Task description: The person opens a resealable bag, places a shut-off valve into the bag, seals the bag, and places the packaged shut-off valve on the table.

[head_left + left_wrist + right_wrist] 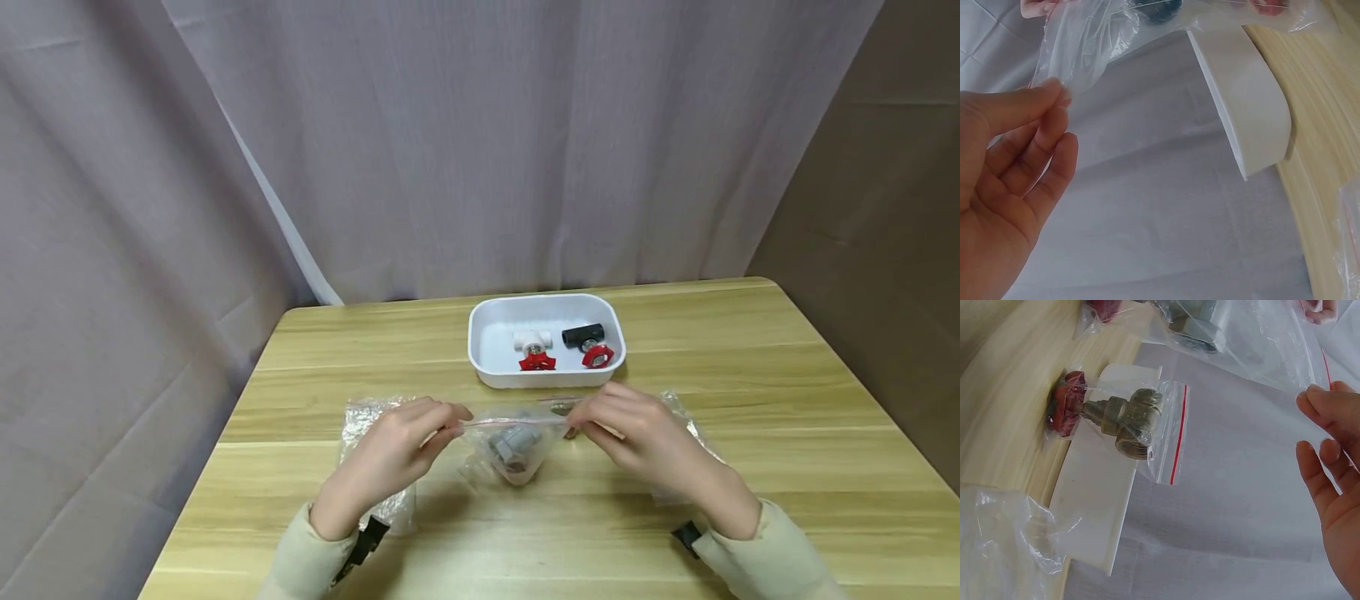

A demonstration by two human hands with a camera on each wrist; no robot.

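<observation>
A clear zip-lock bag [542, 454] hangs above the table between both hands, with a grey valve [514, 442] inside it. My left hand [405, 437] pinches the left end of the bag's top strip between thumb and forefinger. At the other end of the strip, my right hand [633, 425] pinches the corner the same way. Behind the right hand stands a brass valve [1129, 422] with a red handle, inside its own red-striped zip-lock bag [1169, 444]. That second bag is mostly hidden in the head view.
Farther back sits a white tray [540, 379] holding a white valve [531, 340] and a black valve [583, 336], both with red handles. Clear plastic bags lie beside each forearm, one on the left [401, 512] and one on the right [681, 412]. A curtain [465, 150] hangs behind the table.
</observation>
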